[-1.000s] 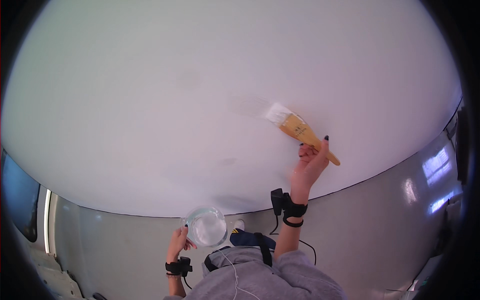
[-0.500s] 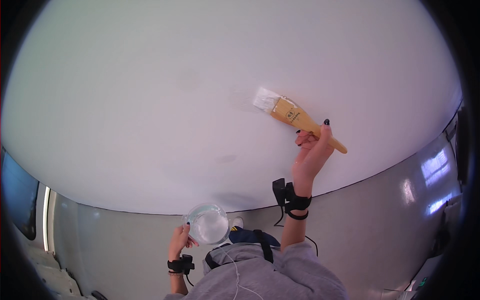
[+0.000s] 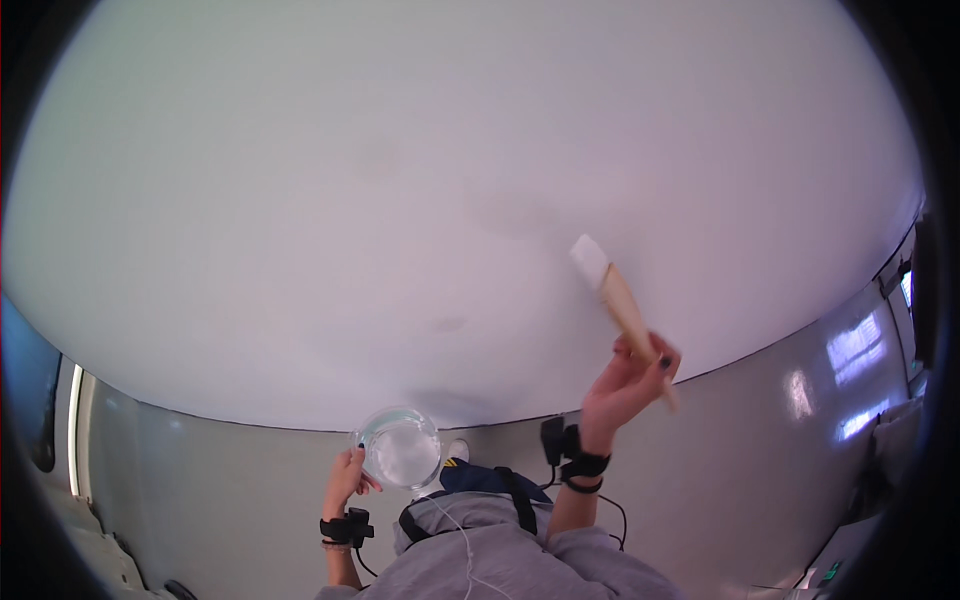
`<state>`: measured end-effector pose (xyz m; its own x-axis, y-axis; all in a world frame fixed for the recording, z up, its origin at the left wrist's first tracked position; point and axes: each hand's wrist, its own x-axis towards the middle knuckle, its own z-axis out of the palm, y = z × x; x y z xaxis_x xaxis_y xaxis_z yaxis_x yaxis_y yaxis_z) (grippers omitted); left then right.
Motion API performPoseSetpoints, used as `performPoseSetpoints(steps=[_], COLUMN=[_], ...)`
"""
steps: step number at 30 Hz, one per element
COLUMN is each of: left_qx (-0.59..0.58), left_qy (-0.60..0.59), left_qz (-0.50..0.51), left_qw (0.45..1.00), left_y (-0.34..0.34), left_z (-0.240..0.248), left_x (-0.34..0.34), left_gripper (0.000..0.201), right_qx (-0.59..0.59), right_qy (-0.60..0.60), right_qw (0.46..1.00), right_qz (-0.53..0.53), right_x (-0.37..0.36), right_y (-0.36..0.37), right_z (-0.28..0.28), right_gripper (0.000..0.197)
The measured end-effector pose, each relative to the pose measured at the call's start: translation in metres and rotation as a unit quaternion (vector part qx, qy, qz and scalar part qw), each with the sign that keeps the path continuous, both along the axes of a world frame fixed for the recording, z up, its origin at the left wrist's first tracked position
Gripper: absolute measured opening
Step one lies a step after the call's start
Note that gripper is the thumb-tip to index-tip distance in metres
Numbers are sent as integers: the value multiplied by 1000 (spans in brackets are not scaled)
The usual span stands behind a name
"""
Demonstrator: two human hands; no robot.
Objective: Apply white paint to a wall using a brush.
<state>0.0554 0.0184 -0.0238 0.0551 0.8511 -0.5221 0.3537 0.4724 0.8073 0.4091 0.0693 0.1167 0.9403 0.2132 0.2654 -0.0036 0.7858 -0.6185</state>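
Observation:
My right hand is closed around the wooden handle of a wide flat paintbrush with white bristles. The brush is tilted, bristles up and to the left, in front of a white wall; it looks smeared by motion, and the bristles seem apart from the wall. A damp grey patch shows on the wall to the upper left of the bristles. Low down near my body, my left hand grips the side of a round clear bowl. Clear liquid appears to be in the bowl.
Grey floor runs along the wall's dark bottom edge. A dark screen-like panel stands at the far left beside a bright light strip. Fainter marks show lower on the wall. A black cable hangs by my right forearm.
My right hand has drawn the brush down, toward me and off the wall, turning it edge-on. The damp patch is now uncovered. The bowl stays in my left hand, shifted slightly left in view.

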Motion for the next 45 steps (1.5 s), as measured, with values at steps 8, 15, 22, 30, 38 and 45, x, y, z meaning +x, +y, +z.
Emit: performPoseSetpoints(steps=[8, 15, 22, 30, 38, 45], left_qx=[9, -28, -18, -12, -16, -28], left_qy=[9, 39, 52, 42, 16, 1], left_qz=[-10, 12, 1, -6, -22, -32], left_qw=[1000, 999, 999, 999, 999, 999], left_y=[-6, -6, -3, -3, -1, 0], left_z=[3, 12, 4, 7, -2, 2], left_x=[-2, 4, 0, 3, -5, -5], left_gripper=[39, 40, 41, 40, 42, 42], right_qx=[-110, -130, -111, -63, -123, -135], right_qy=[-412, -411, -421, -396, -450, -419], right_qw=[888, 888, 882, 914, 881, 892], right_qz=[-173, -162, -180, -63, -76, -99], right_x=[-51, -50, -40, -37, -47, -42], right_y=[-3, 12, 17, -2, -19, -3], right_z=[-46, -52, -51, -63, -43, -30], right_gripper=[37, 35, 34, 29, 25, 20])
